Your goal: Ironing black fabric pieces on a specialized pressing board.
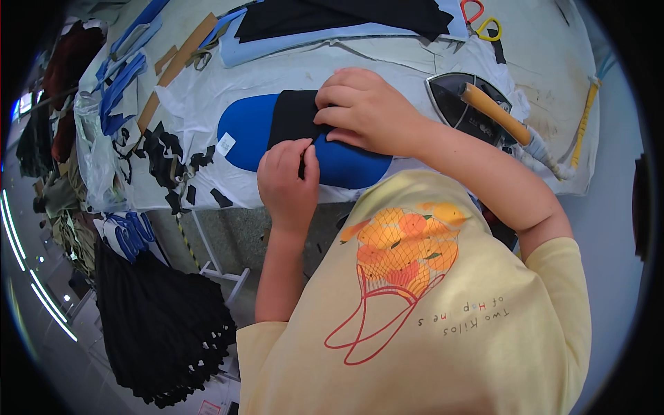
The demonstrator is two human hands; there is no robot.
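Note:
On the white-covered table lies a blue oval pad [243,128] with a small white label near its left end. A black piece of fabric [292,114] crosses the middle of the pad. My left hand [287,176] is at the near edge of this fabric, thumb and fingertips pinched together on it. Over the right part of the pad, my right hand [363,107] rests with its fingers bent at the fabric's right edge; the thumb side lies low near the blue surface. What the right fingertips grip, if anything, is hidden beneath them.
An iron [470,104] with a wooden handle rests to the right of the pad. Scissors [484,24] with red and yellow handles lie at the back, beside stacked black fabric [339,17]. Black scraps [166,155] and blue strips [121,97] lie at left. Black garments [159,325] hang below.

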